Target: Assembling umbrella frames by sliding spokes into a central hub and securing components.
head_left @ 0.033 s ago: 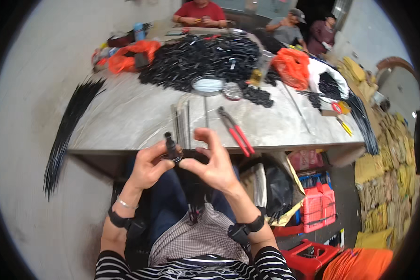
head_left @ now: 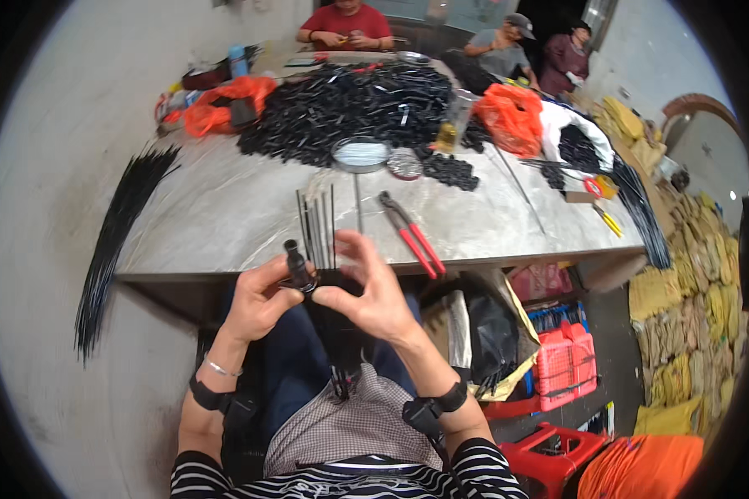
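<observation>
Below the table edge (head_left: 225, 270), at six o'clock, my left hand (head_left: 258, 303) pinches a small black cylindrical fitting (head_left: 296, 264); my right hand (head_left: 374, 291) closes around thin black rods (head_left: 337, 333) hanging lapward. Light, stiff, probably slick; I'd grip the fitting's ribbed body.

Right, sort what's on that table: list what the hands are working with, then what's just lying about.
In use:
- left hand gripping small black cylindrical part
- right hand touching it
- thin black rods at the table edge

Lying about:
- red-handled pliers
- orange bags
- round tin
</observation>
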Demonstrator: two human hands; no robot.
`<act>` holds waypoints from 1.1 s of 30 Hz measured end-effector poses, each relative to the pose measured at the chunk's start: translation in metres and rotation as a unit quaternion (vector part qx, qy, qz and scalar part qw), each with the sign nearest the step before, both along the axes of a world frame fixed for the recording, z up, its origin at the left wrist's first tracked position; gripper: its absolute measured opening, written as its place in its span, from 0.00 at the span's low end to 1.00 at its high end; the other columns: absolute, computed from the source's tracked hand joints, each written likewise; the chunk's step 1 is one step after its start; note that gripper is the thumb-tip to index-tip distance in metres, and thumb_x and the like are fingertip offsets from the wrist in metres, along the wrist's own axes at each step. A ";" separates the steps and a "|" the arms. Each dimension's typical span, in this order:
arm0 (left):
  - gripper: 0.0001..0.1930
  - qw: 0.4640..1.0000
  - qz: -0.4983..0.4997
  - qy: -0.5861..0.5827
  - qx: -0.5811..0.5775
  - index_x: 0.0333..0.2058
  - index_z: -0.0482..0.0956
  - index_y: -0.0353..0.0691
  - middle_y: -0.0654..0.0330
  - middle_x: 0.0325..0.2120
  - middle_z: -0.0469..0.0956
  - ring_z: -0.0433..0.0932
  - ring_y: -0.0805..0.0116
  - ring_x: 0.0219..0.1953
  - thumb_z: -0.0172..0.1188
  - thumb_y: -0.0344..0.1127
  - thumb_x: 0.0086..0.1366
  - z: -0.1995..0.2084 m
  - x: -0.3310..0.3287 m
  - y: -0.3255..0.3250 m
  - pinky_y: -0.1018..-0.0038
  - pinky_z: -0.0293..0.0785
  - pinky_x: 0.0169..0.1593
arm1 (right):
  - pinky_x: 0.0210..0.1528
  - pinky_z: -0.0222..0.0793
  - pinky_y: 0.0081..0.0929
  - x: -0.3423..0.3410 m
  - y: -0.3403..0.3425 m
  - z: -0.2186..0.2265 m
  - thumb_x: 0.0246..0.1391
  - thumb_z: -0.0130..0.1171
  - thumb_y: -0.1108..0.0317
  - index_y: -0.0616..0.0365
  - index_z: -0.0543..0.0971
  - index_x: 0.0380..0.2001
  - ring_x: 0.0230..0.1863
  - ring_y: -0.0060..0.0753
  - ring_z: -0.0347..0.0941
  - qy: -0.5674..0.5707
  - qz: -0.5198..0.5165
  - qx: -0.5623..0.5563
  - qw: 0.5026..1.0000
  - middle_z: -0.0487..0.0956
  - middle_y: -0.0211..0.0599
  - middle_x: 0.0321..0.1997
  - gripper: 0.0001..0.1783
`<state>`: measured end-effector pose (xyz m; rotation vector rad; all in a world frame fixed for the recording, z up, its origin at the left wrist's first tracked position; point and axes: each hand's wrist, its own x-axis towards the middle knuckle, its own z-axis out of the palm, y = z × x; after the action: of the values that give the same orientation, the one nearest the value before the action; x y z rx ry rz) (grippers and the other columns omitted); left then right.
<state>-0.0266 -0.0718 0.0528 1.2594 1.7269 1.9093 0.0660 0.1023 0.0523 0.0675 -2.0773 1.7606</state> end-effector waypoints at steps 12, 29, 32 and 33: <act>0.19 0.993 -0.056 0.101 0.023 0.40 0.79 0.35 0.61 0.42 0.66 0.69 0.68 0.43 0.69 0.38 0.52 0.013 0.012 0.021 0.73 0.67 0.49 | 0.57 0.61 0.23 0.015 0.023 -0.006 0.51 0.62 0.68 0.66 0.60 0.59 0.55 0.23 0.65 -0.008 0.273 -0.208 0.939 0.69 0.35 0.54 0.34; 0.23 0.972 -0.021 -0.209 0.103 0.56 0.67 0.36 0.61 0.34 0.79 0.74 0.80 0.34 0.57 0.24 0.61 0.001 0.029 0.072 0.80 0.73 0.36 | 0.34 0.67 0.12 0.034 0.021 -0.011 0.49 0.64 0.75 0.65 0.76 0.35 0.31 0.11 0.71 0.032 -0.034 -0.185 0.982 0.78 0.26 0.31 0.10; 0.22 0.983 -0.001 -0.169 0.067 0.56 0.67 0.35 0.60 0.36 0.79 0.74 0.81 0.35 0.57 0.26 0.63 0.005 0.032 0.067 0.82 0.72 0.39 | 0.31 0.66 0.10 0.029 0.019 -0.014 0.49 0.64 0.75 0.64 0.76 0.34 0.29 0.10 0.69 0.045 -0.038 -0.179 0.982 0.77 0.25 0.29 0.09; 0.20 0.987 0.011 -0.152 0.052 0.55 0.69 0.35 0.60 0.38 0.79 0.74 0.80 0.37 0.55 0.26 0.64 0.003 0.032 0.064 0.82 0.72 0.40 | 0.30 0.65 0.10 0.030 0.017 -0.010 0.49 0.64 0.75 0.64 0.76 0.33 0.28 0.10 0.69 0.046 -0.046 -0.167 0.984 0.77 0.24 0.29 0.09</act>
<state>0.0055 -0.0074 0.0561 0.9244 1.5094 2.1009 0.0964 0.1195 0.0420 -0.0431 -1.6693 1.9837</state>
